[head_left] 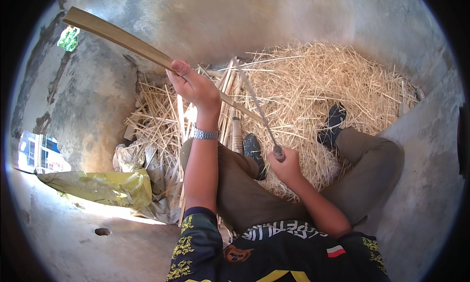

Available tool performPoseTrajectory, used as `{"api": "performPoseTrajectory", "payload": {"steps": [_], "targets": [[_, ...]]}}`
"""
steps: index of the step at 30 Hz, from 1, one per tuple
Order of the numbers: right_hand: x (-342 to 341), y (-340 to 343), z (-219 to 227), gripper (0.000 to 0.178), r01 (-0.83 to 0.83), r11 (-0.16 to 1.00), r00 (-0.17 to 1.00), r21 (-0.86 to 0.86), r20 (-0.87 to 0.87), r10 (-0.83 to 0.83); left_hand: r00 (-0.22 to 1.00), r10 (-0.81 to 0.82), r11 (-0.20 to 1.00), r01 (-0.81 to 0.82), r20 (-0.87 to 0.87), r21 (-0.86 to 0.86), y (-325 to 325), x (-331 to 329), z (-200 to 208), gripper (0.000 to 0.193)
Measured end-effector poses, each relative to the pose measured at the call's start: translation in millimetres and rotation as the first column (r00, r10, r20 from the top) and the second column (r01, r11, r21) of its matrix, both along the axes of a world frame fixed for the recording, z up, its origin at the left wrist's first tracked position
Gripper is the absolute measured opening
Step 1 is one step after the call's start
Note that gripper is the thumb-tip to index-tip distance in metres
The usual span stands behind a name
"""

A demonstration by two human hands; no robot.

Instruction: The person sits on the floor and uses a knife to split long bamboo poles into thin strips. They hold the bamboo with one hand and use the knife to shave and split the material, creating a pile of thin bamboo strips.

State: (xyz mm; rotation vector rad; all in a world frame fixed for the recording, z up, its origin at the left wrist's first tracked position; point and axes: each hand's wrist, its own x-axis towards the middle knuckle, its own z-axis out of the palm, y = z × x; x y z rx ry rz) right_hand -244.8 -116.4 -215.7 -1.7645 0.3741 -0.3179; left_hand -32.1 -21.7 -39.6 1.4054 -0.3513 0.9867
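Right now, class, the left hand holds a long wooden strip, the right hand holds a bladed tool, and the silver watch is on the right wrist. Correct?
No: the silver watch is on the left wrist, as the head view shows. The rest stands: the left hand holds the long wooden strip, the right hand the bladed tool.

Wooden strip partly hidden by left grip, knife handle by right grip; shirt cropped below.
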Motion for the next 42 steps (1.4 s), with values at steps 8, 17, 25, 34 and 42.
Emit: {"api": "performPoseTrajectory", "payload": {"steps": [8, 17, 25, 34, 42], "targets": [[4.0, -11.1, -2.8, 0.022, -0.003, 1.0, 0.993, 0.019, -0.114, 0.005, 0.994, -0.08, 0.996, 0.081, 0.073, -0.024, 1.8, 0.5, -3.1, 0.046], [13.8, 7.0, -22.2, 0.024, -0.021, 0.996, 0.929, 0.091, -0.366, 0.053, 0.978, -0.176, 0.984, 0.174, 0.111, 0.027, -11.3, -10.3, -5.7, 0.043], [3.2, 8.7, -22.3, 0.023, 0.11, 0.935, 0.993, 0.338, -0.076, -0.09, 0.98, -0.175, 0.984, 0.17, 0.092, 0.061, -11.6, -11.8, -2.8, 0.043], [1.3, 15.4, -9.1, 0.022, 0.0, 0.996, 0.994, 0.088, -0.106, 0.009, 0.972, -0.211, 0.978, 0.21, 0.108, 0.021, -12.0, -15.9, -9.2, 0.044], [6.7, 8.4, -23.0, 0.02, -0.075, 0.991, 0.978, 0.107, -0.188, 0.095, 0.969, -0.229, 0.972, 0.223, 0.098, 0.069, -18.5, -18.2, -12.6, 0.046]]}}
